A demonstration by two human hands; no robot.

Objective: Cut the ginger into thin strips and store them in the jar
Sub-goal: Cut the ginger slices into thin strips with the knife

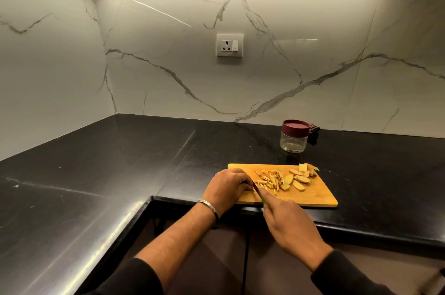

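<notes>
A wooden cutting board [313, 194] lies on the black worktop [96, 174], its near edge along the worktop's front edge. On it, thin ginger strips [268, 180] sit in a loose pile, with uncut ginger slices [298, 180] just beside them at three o'clock. The left hand [226, 186] rests curled on the board at nine o'clock from the strips; what its grip holds, if anything, cannot be told. The right hand [286, 220] has its grip closed round the handle of a knife [257, 190], whose blade points toward eleven o'clock and meets the strips beside the left fingers. The jar [294, 137], clear with a maroon lid on, stands on the worktop at twelve o'clock from the board, apart from it.
</notes>
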